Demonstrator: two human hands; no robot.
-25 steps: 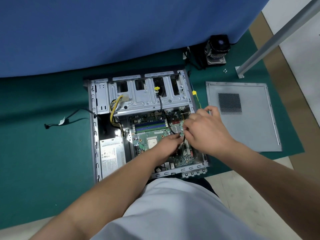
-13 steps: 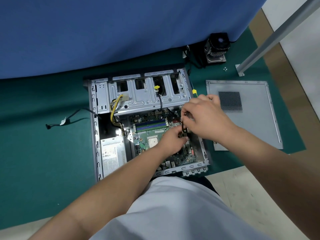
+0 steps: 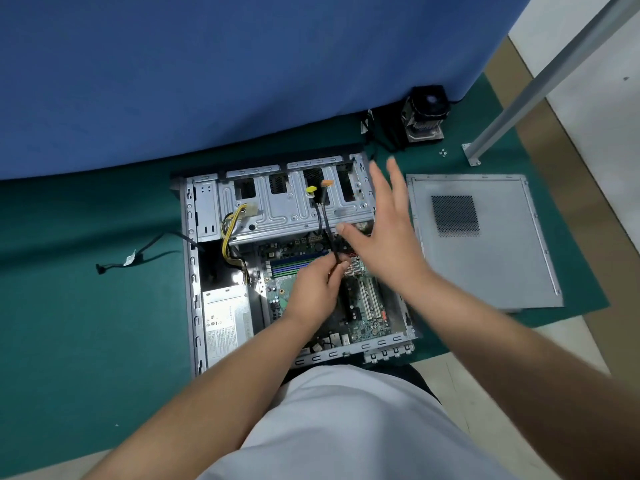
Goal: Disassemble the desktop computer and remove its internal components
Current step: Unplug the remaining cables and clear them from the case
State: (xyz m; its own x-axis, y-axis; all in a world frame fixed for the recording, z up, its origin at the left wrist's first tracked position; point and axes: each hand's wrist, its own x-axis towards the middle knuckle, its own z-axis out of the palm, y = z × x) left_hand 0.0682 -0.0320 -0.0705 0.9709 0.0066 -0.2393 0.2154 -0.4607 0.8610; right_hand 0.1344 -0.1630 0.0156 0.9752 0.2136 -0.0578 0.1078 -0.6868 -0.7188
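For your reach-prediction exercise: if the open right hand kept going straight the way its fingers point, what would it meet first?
Probably the case's far right corner: the right hand points up-frame over it. Depth is unclear; passing above, it would reach the green mat.

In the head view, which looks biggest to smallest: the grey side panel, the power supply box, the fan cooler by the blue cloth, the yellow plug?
1. Grey side panel
2. Power supply box
3. Fan cooler, though it lies farther away, so its true size is unsure
4. Yellow plug

Open desktop case (image 3: 188,271) on green mat (image 3: 86,323). Left hand (image 3: 313,289) pinches black cable (image 3: 329,233) with orange connector (image 3: 326,183) above motherboard (image 3: 360,306). Right hand (image 3: 388,237) spread open above case. Side panel (image 3: 502,265) lies beside case.
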